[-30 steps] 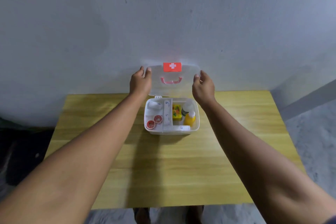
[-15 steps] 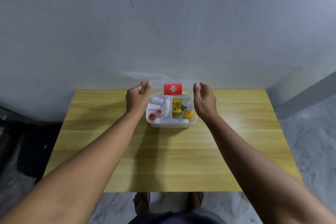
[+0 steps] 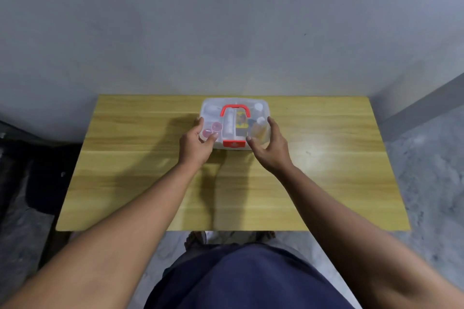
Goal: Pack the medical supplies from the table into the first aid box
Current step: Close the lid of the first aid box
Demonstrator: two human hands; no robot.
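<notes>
The clear plastic first aid box (image 3: 261, 104) stands at the far middle of the wooden table (image 3: 326, 170). Its see-through lid lies flat over it, with the red handle (image 3: 235, 108) on top and the red latch (image 3: 234, 143) at the front edge. Through the lid I see two red tape rolls (image 3: 211, 129), a white roll, a yellow packet and a yellow bottle (image 3: 259, 128). My left hand (image 3: 197, 144) grips the box's front left corner. My right hand (image 3: 270, 147) grips its front right corner, thumb on the lid.
A grey wall rises right behind the table. Grey floor lies to the right, a dark object to the left. My feet and dark blue shorts show below the table's near edge.
The lid has swung down from upright to flat on the box. Both hands slid from the lid's sides to the box's front corners. The camera tilted downward.
</notes>
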